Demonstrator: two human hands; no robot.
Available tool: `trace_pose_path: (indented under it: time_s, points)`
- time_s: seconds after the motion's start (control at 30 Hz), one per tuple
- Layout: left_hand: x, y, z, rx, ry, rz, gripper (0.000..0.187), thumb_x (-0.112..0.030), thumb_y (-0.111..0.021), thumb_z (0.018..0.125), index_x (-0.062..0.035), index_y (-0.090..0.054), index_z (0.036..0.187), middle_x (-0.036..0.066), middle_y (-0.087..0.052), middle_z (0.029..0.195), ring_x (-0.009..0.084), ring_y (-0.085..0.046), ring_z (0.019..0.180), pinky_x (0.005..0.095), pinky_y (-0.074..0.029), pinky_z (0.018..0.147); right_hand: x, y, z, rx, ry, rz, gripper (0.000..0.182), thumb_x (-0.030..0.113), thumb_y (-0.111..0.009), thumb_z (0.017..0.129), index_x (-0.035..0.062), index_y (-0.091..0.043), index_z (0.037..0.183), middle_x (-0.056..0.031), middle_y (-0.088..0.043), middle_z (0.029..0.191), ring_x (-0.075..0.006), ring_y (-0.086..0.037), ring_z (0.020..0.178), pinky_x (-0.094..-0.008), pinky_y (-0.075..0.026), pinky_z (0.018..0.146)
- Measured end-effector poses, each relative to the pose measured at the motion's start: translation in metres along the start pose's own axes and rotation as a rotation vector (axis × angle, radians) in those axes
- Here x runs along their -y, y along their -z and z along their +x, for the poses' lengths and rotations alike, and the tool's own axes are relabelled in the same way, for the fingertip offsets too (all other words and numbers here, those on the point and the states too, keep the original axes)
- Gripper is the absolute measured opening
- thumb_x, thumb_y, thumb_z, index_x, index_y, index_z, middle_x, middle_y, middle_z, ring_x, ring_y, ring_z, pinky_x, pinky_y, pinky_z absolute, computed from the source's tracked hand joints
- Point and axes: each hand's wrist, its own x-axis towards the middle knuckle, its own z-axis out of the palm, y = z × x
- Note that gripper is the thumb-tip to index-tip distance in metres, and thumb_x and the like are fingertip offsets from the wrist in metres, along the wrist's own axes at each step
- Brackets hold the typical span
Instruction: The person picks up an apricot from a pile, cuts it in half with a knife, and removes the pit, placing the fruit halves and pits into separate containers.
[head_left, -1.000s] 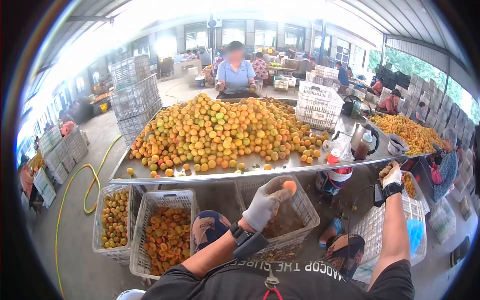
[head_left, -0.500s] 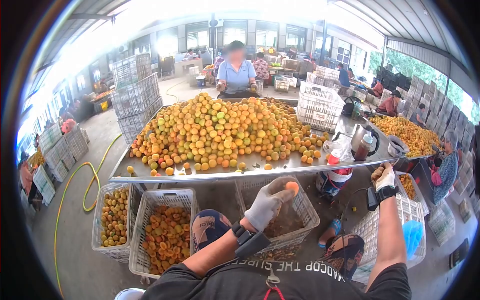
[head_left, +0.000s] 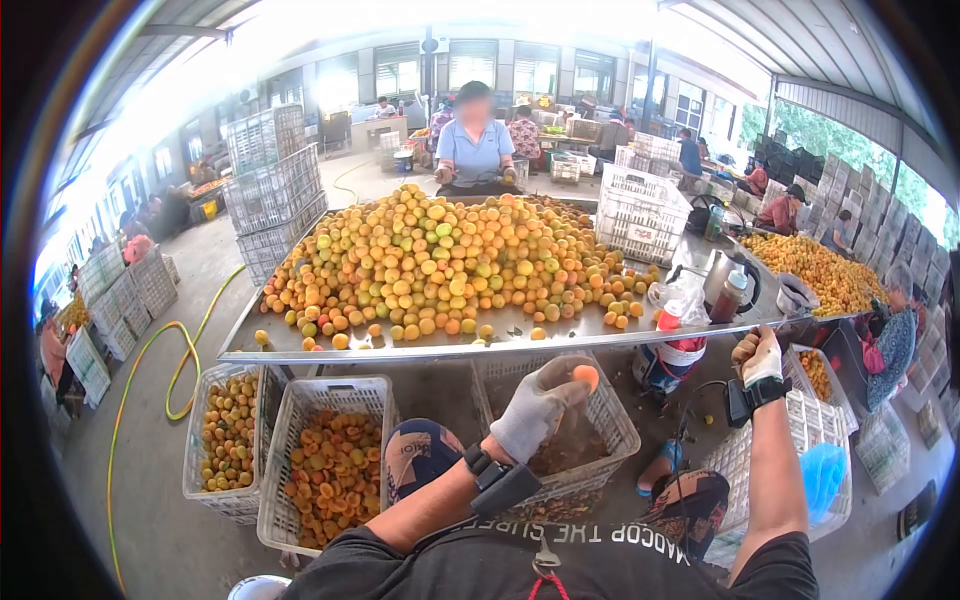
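My left hand [head_left: 537, 408], in a pale work glove, pinches an orange apricot [head_left: 586, 377] between thumb and fingers. It hovers above a white plastic crate [head_left: 617, 428] below the table's front edge. My right hand [head_left: 760, 356], also gloved, is closed in a fist near the right end of the metal table [head_left: 400, 353]; whatever its fingers may hold is too small to make out. A large heap of whole apricots [head_left: 440, 265] lies on the tabletop, with a few loose ones near its front rim.
Left of my knee, a crate of split apricots [head_left: 335, 470] stands beside a crate of whole apricots [head_left: 228, 430]. A thermos-like bottle [head_left: 728, 297] and white crates [head_left: 640, 215] occupy the table's right side. A co-worker [head_left: 474, 145] sits opposite. A yellow hose [head_left: 190, 350] crosses the floor.
My right fist has shifted slightly left and tilted. My left hand keeps the apricot in nearly the same place.
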Motion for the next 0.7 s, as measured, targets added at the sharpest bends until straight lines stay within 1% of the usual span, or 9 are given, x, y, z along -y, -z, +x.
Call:
trace_pose_path:
  time_s: [0.1,0.33,0.4,0.43,0.5,0.53,0.57,0.63,0.7]
  points:
    - [-0.001,-0.001,-0.001,0.000,-0.001,0.002,0.035,-0.015,-0.062,0.094,-0.0048,-0.055,0.127,0.004,-0.063,0.093,0.0083,-0.057,0.070,0.0238,-0.047,0.060,-0.004,-0.009,-0.007,-0.022,0.003,0.031,0.031,0.022,-0.052,0.096,0.0163,-0.039,0.069,0.0085,-0.022,0.050,-0.0052,-0.020,0.037,-0.0225,-0.017,0.036]
    - [0.000,-0.001,0.000,0.011,-0.023,-0.006,0.035,-0.013,-0.062,0.094,-0.0040,-0.054,0.127,0.004,-0.063,0.092,0.0084,-0.059,0.069,0.0239,-0.049,0.059,-0.009,-0.018,-0.018,0.027,-0.020,0.006,0.028,0.023,-0.053,0.096,0.0163,-0.041,0.071,0.0081,-0.023,0.052,-0.0050,-0.021,0.037,-0.0231,-0.017,0.037]
    - [0.002,-0.001,0.000,0.011,-0.028,-0.022,0.035,-0.013,-0.062,0.094,-0.0039,-0.054,0.127,0.004,-0.063,0.092,0.0084,-0.059,0.068,0.0234,-0.049,0.059,-0.013,-0.020,-0.023,0.087,0.005,-0.129,0.026,0.027,-0.055,0.097,0.0163,-0.045,0.075,0.0090,-0.024,0.052,-0.0046,-0.021,0.037,-0.0240,-0.016,0.037]
    - [0.002,-0.001,0.001,0.011,-0.032,-0.038,0.035,-0.013,-0.063,0.094,-0.0037,-0.055,0.126,0.004,-0.063,0.092,0.0084,-0.058,0.067,0.0229,-0.048,0.058,-0.016,-0.024,-0.029,0.087,0.006,-0.128,0.026,0.027,-0.055,0.097,0.0163,-0.045,0.075,0.0090,-0.024,0.052,-0.0046,-0.021,0.037,-0.0240,-0.016,0.037]
    - [-0.003,-0.002,0.000,-0.024,-0.039,0.002,0.035,-0.014,-0.063,0.094,-0.0036,-0.055,0.126,0.004,-0.063,0.092,0.0084,-0.058,0.067,0.0224,-0.047,0.057,-0.024,-0.036,-0.051,0.110,0.024,-0.390,0.026,0.033,-0.056,0.097,0.0156,-0.049,0.079,0.0098,-0.025,0.052,-0.0040,-0.021,0.038,-0.0249,-0.014,0.038]
    - [-0.005,-0.002,-0.002,-0.060,-0.045,0.041,0.035,-0.014,-0.063,0.094,-0.0034,-0.055,0.126,0.004,-0.062,0.092,0.0084,-0.058,0.066,0.0218,-0.046,0.056,-0.032,-0.043,-0.065,0.130,0.071,-0.475,0.029,0.039,-0.056,0.097,0.0141,-0.051,0.083,0.0100,-0.026,0.052,-0.0035,-0.022,0.038,-0.0246,-0.015,0.037]
    - [-0.008,-0.001,-0.002,-0.061,-0.037,0.039,0.035,-0.014,-0.063,0.094,-0.0034,-0.055,0.126,0.004,-0.062,0.092,0.0084,-0.058,0.066,0.0218,-0.046,0.056,-0.042,-0.048,-0.084,0.196,0.113,-0.527,0.030,0.041,-0.055,0.098,0.0141,-0.051,0.084,0.0091,-0.028,0.054,-0.0034,-0.023,0.038,-0.0239,-0.016,0.037]
    - [-0.012,0.001,-0.004,-0.076,-0.132,-0.104,0.035,-0.008,-0.064,0.092,-0.0010,-0.057,0.125,0.002,-0.064,0.099,0.0067,-0.059,0.076,0.0202,-0.047,0.061,-0.063,-0.065,-0.132,0.258,0.165,-0.652,0.028,0.039,-0.056,0.098,0.0121,-0.054,0.090,0.0075,-0.037,0.057,-0.0039,-0.030,0.040,-0.0236,-0.022,0.035]
    - [-0.015,-0.003,-0.004,-0.117,-0.219,-0.222,0.036,-0.004,-0.063,0.092,0.0006,-0.055,0.127,0.005,-0.064,0.108,0.0081,-0.061,0.087,0.0201,-0.049,0.067,-0.084,-0.072,-0.169,0.350,0.197,-0.759,0.027,0.036,-0.055,0.100,0.0097,-0.056,0.093,0.0060,-0.042,0.059,-0.0039,-0.035,0.043,-0.0224,-0.027,0.038]
